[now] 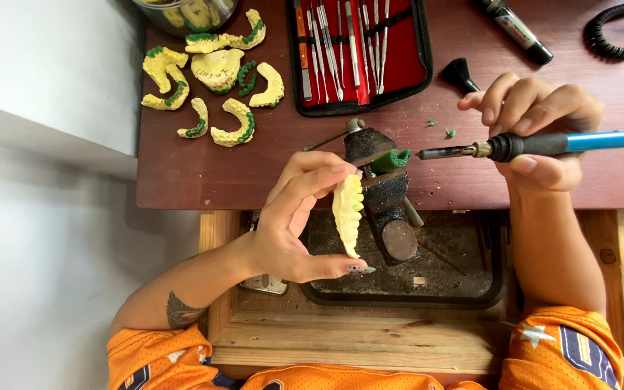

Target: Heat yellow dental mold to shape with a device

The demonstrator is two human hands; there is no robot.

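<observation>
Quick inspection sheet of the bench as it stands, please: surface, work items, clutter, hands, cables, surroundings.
Surface: dark red-brown bench top, with green crumbs near the right hand.
Job's things: yellow dental cast held on edge beside a dark bench peg; green wax piece on top of the peg; blue-handled heated tool, its tip pointing at the wax.
Clutter: yellow casts with green wax rims, open red instrument case, metal bowl, small black brush, marker.
Hands: left hand fingers grip the cast; right hand grips the tool.
Cables: black coiled cord, top right.
Surroundings: open wooden drawer holding a dark tray; pale floor.
</observation>
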